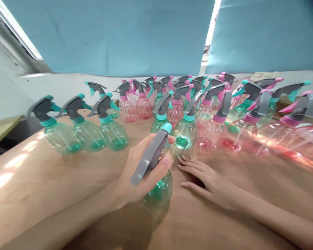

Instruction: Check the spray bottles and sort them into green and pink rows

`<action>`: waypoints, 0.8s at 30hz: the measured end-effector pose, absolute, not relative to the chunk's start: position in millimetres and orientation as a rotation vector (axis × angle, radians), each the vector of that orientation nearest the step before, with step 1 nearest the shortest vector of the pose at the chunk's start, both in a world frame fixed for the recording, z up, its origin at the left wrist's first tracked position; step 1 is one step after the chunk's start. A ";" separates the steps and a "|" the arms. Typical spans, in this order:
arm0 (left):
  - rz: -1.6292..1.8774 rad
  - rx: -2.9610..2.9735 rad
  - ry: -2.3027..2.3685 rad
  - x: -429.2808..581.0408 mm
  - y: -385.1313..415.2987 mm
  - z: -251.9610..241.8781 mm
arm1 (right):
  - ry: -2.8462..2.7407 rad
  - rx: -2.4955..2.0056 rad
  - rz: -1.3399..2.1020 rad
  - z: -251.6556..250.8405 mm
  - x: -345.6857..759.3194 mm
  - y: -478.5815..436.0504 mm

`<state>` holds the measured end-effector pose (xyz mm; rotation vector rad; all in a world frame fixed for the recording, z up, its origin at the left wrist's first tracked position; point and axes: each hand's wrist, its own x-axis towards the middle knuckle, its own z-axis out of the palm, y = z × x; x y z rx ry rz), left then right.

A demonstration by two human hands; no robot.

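Note:
My left hand [143,166] is wrapped round the neck and trigger head of a green spray bottle [160,191]. Its grey head with a turquoise nozzle points up and away from me, and the fingers hide the collar. Whether its base touches the table cannot be made out. To the right, my right hand [206,177] lies on the wooden table with its fingers stretched out, holding nothing. Just beyond those fingertips stands another green spray bottle [184,135], upright and apart from the hand.
Several green spray bottles [113,135] stand in a row at left. Behind and to the right are many pink spray bottles [212,133] mixed with green ones. The wooden table [94,187] ends at a left edge. A blue curtain [120,38] hangs behind.

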<state>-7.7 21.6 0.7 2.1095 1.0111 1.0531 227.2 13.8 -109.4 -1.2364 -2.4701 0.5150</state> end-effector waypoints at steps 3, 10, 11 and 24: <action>1.063 2.113 0.959 -8.1 23.1 0.2 | -2.473 -1.232 0.529 -109.8 227.7 13.6; 1.082 2.056 0.910 -6.6 24.3 3.1 | -2.456 -1.209 0.558 -112.6 228.9 15.0; 1.085 2.055 0.905 -6.6 24.2 3.4 | -2.450 -1.206 0.560 -113.1 229.1 14.9; 1.027 2.137 1.031 -7.7 21.1 5.5 | -2.388 -1.157 0.560 -113.4 230.6 13.6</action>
